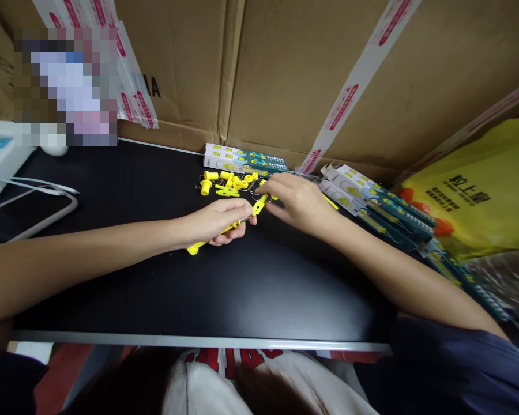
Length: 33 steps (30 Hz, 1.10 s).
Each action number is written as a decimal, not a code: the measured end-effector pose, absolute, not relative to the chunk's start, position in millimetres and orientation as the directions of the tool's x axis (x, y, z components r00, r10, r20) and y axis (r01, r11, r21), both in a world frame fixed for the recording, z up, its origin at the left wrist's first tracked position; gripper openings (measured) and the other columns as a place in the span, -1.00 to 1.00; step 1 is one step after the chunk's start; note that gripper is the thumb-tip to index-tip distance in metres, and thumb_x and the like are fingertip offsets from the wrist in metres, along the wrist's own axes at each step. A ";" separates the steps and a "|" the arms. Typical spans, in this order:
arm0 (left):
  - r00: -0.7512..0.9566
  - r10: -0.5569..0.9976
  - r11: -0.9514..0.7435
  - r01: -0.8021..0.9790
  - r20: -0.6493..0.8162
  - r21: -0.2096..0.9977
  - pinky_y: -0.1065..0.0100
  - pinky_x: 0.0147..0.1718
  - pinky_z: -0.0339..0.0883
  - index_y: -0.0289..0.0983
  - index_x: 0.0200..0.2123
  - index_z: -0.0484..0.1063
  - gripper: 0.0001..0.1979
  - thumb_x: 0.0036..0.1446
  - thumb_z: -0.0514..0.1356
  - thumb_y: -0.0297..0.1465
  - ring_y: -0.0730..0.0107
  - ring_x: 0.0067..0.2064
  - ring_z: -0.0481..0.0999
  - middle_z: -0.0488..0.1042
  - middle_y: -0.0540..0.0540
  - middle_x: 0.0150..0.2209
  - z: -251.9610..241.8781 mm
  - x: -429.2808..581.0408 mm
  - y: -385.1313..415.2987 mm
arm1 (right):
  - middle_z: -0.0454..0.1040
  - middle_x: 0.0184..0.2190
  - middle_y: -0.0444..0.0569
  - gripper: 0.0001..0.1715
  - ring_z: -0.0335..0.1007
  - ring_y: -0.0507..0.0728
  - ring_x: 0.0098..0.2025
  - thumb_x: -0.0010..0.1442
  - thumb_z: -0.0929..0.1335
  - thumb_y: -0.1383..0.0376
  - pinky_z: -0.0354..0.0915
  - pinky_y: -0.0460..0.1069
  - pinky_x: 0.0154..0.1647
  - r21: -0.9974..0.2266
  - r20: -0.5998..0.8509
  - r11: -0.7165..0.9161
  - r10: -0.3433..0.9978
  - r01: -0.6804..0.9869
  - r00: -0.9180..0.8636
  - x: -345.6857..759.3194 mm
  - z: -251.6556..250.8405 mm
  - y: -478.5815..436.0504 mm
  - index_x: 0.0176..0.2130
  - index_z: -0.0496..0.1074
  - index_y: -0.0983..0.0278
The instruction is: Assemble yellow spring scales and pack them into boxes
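Observation:
My left hand (229, 218) is closed around a thin yellow tool (195, 248), whose rounded end sticks out at the lower left. From the thumb side of that hand a flat yellow piece (258, 206) with a small hole points up to the right. My right hand (288, 199) is bent over the upper end of this piece, its fingertips close to it; whether they pinch it is hard to make out. Just behind both hands lie several yellow plastic parts (206, 187), with small springs and metal hooks among them.
Printed boxes (229, 158) lie against the cardboard behind the parts, with more boxes (367, 199) at the right beside a yellow bag (467, 190). At the left are a phone (21, 216), white cables and a power strip (4, 153).

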<state>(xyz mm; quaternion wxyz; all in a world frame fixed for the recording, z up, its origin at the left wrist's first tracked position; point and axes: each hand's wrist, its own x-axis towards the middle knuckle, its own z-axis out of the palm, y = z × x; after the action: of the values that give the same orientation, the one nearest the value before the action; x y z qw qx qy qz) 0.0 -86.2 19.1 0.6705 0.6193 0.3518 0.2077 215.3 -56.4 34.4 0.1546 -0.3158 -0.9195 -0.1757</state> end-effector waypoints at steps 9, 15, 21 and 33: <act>0.578 0.797 0.105 0.153 -0.175 0.983 0.60 -0.80 -0.01 -0.29 -0.29 0.28 -0.80 0.34 -0.05 -0.35 0.68 -0.72 0.24 0.38 0.04 -0.52 16.3 -0.6 -80.6 | 0.54 -0.32 0.11 -0.63 0.42 0.22 -0.31 0.22 0.28 0.05 0.13 0.02 -0.40 0.245 0.110 0.174 0.972 0.954 -0.206 282.6 71.2 -14.0 -0.27 0.49 0.28; 0.592 0.781 0.086 0.216 -0.200 0.973 0.61 -0.81 0.00 -0.28 -0.30 0.28 -0.81 0.33 -0.03 -0.36 0.69 -0.72 0.24 0.37 0.06 -0.53 19.6 0.6 -83.2 | 0.55 -0.31 0.11 -0.60 0.41 0.19 -0.33 0.20 0.28 0.01 0.10 0.01 -0.46 0.262 -0.038 0.184 0.983 0.947 -0.180 296.1 63.2 1.3 -0.31 0.48 0.27; 0.607 0.772 0.039 0.252 -0.189 0.967 0.62 -0.81 0.00 -0.28 -0.30 0.28 -0.84 0.32 -0.02 -0.38 0.70 -0.72 0.23 0.37 0.07 -0.52 19.0 1.2 -83.0 | 0.51 -0.45 0.05 -0.58 0.38 0.15 -0.42 0.21 0.26 -0.02 0.12 0.00 -0.44 0.194 -0.055 0.325 0.946 0.926 -0.320 262.3 60.7 -22.4 -0.41 0.42 0.25; 0.625 0.769 -0.013 0.226 -0.135 0.974 0.62 -0.80 0.00 -0.30 -0.25 0.32 -0.82 0.32 -0.02 -0.35 0.71 -0.72 0.19 0.37 0.06 -0.52 15.6 0.8 -81.3 | 0.38 -0.58 -0.05 -0.61 0.28 0.09 -0.51 0.12 0.33 0.03 0.13 0.01 -0.45 0.038 -0.041 0.349 0.937 0.936 -0.347 255.1 67.5 -34.4 -0.53 0.35 0.25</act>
<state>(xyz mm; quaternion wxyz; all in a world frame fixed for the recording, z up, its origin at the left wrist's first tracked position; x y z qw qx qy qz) 0.8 -81.3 15.6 0.5981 0.6745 0.3686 0.2268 255.1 -34.4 67.5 -0.0277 -0.5705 -0.8208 -0.0036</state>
